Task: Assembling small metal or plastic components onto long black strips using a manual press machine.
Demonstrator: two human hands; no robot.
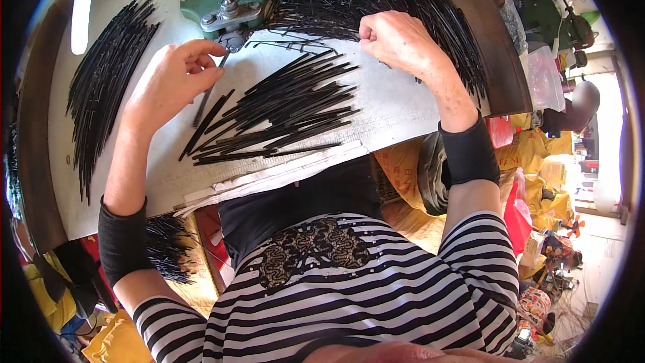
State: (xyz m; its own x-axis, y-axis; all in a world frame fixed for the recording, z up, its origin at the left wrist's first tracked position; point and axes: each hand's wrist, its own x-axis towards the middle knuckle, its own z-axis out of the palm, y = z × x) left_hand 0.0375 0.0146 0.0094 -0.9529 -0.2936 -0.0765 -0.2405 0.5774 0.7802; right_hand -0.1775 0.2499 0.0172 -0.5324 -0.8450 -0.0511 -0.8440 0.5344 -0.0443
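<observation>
My left hand (173, 81) is curled beside the metal fitting of a green machine (201, 5). Its thumb and forefinger pinch a thin black strip (201, 107), which runs down behind the fingers. Over at the right, my right hand (401, 44) is closed at the edge of a large tangled heap of black strips (322, 0); whatever its fingers hold is hidden. Between and below the hands lies a looser bunch of black strips (282, 107) on the pale tabletop (168, 168).
A long stack of black strips (111, 87) lies along the table's left side. Folded white cloth (269, 175) lines the near edge. A white lamp bar (82, 13) hangs at upper left. Yellow sacks (537, 161) and clutter stand beyond the table at right.
</observation>
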